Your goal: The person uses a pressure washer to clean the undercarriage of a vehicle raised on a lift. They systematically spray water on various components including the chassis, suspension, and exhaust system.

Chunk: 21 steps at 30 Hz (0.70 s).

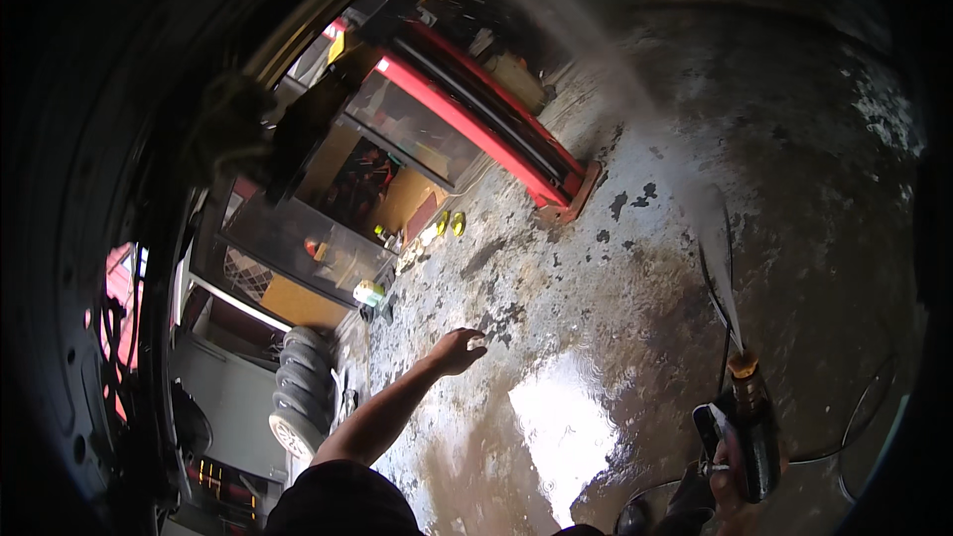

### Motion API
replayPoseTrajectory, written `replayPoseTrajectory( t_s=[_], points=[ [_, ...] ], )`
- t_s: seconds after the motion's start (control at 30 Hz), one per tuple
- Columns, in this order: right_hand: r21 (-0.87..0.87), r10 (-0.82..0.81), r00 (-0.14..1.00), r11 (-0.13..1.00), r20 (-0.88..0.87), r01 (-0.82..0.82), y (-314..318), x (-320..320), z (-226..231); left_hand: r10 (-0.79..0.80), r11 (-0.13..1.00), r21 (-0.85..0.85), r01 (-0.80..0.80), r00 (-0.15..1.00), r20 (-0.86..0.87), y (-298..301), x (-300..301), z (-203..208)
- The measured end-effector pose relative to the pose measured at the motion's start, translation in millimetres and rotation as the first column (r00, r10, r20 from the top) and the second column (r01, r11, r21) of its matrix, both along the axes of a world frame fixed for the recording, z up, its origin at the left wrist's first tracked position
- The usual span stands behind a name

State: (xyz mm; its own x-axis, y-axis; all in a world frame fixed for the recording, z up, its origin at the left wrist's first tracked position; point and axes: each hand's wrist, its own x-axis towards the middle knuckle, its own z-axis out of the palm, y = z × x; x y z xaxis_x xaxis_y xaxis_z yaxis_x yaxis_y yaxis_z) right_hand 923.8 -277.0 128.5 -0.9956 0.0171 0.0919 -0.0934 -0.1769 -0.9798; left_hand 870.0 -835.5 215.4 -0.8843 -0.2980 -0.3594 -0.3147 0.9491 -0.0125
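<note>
My right hand [729, 489], low at the right, grips a dark spray gun [756, 457] with a brass-coloured nozzle. From this nozzle a white water jet [722, 278] shoots away from me and fans into mist across the floor. My left arm reaches forward over the wet floor. My left hand [457, 352] has its fingers curled; a small pale patch shows at the fingertips, and I cannot make out whether it is a held thing or the floor behind. Part of my right hand is hidden by the gun.
A dark hose [717, 288] trails over the wet, patchy floor [615, 268]. Ahead stands a red lift post [476, 129]. To the left are stacked tires [303, 377], a glass-panelled partition [308, 238], a pale container [368, 293] and yellow-green shoes [458, 223]. A dark vehicle panel [79, 337] edges the far left.
</note>
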Motion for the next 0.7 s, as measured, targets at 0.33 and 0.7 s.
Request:
replayPoseTrajectory(
  t_s=[0.33, 0.7],
  points=[
    [0.329, 0.176, 0.947, 0.941, -0.269, -0.081, -59.0, 111.3, -14.2, -0.273, 0.838, 0.404, 0.367, 0.923, -0.272, 129.2, 148.6, -61.2],
    [0.057, 0.178, 0.978, 0.983, -0.104, -0.173, -108.8, 146.8, 63.2, -0.215, 0.549, 0.671, 0.499, 0.86, -0.463, 312.4, 253.8, -72.5]
  ],
)
